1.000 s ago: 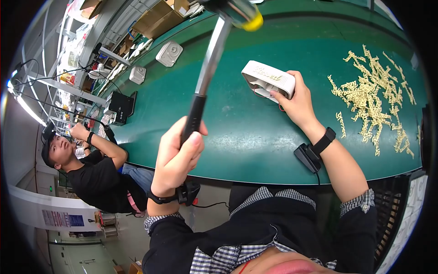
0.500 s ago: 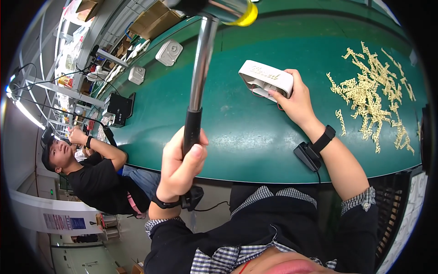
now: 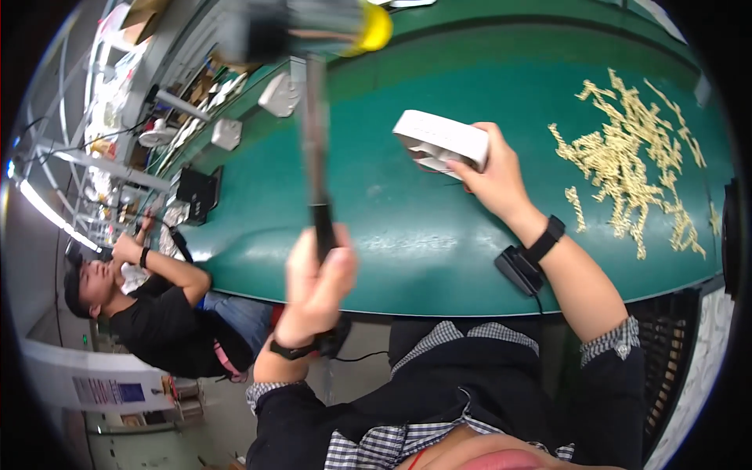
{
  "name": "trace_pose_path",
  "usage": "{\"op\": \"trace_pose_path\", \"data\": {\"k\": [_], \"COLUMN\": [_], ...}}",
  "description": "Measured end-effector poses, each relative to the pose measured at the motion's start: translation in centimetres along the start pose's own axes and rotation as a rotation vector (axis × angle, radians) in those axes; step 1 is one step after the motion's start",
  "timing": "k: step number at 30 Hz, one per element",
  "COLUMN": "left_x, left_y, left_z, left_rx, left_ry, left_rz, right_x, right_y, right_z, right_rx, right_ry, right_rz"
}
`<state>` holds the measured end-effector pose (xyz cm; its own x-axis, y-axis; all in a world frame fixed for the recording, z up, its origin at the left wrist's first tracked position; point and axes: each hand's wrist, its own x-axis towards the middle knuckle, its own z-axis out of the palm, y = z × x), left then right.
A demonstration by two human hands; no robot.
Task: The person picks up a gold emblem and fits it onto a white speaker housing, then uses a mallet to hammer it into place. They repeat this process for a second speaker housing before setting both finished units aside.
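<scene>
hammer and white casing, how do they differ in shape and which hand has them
The hammer has a long metal shaft; the white casing is a hollow box shape. The hammer is in the left hand, the white casing in the right hand. Both are gripped.

A white strip light glows left of the green table.

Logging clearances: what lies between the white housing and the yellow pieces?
Head view: the right hand, gripping the white housing, then bare green tabletop.
</scene>
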<state>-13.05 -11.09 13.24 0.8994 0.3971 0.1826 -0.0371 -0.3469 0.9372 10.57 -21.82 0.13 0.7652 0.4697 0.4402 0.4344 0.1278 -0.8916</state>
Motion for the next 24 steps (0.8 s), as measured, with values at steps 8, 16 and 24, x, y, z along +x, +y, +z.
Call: {"op": "trace_pose_path", "data": {"k": [8, 16, 24], "left_x": [-0.6, 0.8, 1.8], "left_y": [2.5, -1.5, -1.2], "left_z": [-1.4, -0.9, -1.9], "left_rx": [-0.001, 0.048, -0.173], "left_ry": [-0.093, -0.156, 0.075], "left_rz": [-0.251, -0.330, -0.199], "right_x": [0.0, 0.0, 0.0], "right_y": [-0.7, -0.6, -0.8], "right_z": [-0.1, 0.2, 0.1], "right_rx": [0.015, -0.033, -0.024], "right_ry": [-0.036, 0.002, -0.032], "right_rz": [0.009, -0.027, 0.019]}}
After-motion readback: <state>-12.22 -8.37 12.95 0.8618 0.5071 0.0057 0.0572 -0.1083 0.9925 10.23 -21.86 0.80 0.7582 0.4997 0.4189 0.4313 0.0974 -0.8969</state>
